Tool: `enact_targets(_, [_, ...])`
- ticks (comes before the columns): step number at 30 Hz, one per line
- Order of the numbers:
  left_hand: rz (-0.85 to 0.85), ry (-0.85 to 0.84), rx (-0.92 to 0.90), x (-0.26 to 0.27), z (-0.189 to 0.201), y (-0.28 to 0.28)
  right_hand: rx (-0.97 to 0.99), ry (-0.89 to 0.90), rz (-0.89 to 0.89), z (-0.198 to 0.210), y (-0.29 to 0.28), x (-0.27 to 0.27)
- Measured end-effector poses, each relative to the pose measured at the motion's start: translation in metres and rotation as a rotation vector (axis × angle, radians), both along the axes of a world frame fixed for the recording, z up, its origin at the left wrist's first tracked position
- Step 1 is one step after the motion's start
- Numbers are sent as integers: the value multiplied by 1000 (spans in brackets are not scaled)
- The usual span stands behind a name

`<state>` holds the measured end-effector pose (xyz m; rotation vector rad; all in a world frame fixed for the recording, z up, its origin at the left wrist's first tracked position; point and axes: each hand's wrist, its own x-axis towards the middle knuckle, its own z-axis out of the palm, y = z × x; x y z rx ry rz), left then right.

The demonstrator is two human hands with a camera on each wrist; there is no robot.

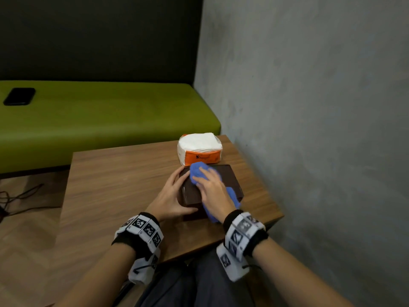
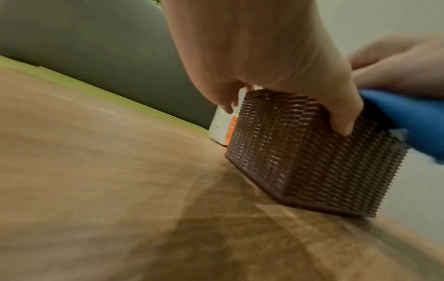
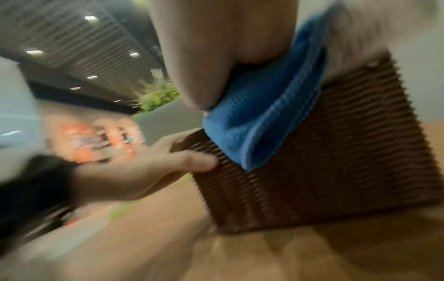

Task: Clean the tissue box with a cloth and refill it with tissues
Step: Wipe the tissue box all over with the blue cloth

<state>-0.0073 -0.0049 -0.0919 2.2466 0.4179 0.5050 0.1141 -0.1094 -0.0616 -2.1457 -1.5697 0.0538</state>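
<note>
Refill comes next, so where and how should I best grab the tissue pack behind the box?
Probably grip the tissue pack across its two short ends, coming from above. Its near face sits close against the tissue box, the top is soft exposed tissue, and both ends stand clear on the table.

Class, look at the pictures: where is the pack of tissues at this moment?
In the head view, the pack of tissues sits on the wooden table at its far edge near the grey wall, directly behind the brown tissue box.
</note>
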Motion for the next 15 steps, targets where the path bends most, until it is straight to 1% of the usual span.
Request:
enact_targets(2, [-3,-53,0,2,-1,3,-13,-76,194,-5,-22,-17])
enact_targets(3, [-7,-60,7,2,-2,4,-12,-117,247,-7,-36,-16])
enact_targets(4, [-7,-67,17,3,-2,5,1,-153,243,-8,-47,-5])
enact_targets(5, [0,-73,27,4,-4,6,24,-180,185,-8,-54,9])
enact_targets(6, [12,-70,30,5,-5,5,40,-173,83,-8,-57,25])
enact_targets(8, [33,-47,21,9,-4,4,21,-84,-103,-2,-50,37])
enact_targets(9, [37,-44,17,11,-5,3,-11,-48,-131,-2,-41,31])
enact_targets(11, [33,-48,14,13,-6,4,-58,-34,-58,-4,-26,2])
enact_targets(13, [16,-46,9,11,-6,7,-32,-77,71,-6,-29,-18])
enact_targets(15, [14,-56,25,10,-7,10,-13,-157,119,-1,-41,-7])
